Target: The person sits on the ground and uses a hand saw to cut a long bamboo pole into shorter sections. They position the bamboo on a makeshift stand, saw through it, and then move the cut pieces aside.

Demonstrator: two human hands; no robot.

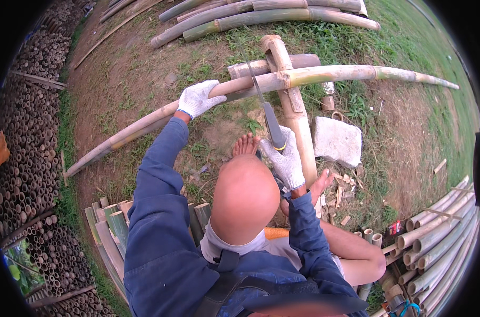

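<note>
My left hand (198, 99), in a white knit glove, is wrapped round a bamboo pole (139, 120) that slants down to the left. A second, long bamboo pole (329, 75) lies against it and reaches far to the right. In my gloved right hand (286, 161) is the grey handle of a hand saw (271, 121). Its thin blade points away from me and crosses the held pole just right of my left hand. Whether the teeth are in a cut is too fine to tell. Beneath the poles runs a thick notched bamboo post (299, 127).
A short bamboo log (303, 61) lies crosswise under the post's far end. A pale stone block (337, 141) and wood scraps (341, 193) sit to its right. Bamboo poles (282, 17) lie at the back, with more stacked at lower right (440, 238). My bare feet are close by.
</note>
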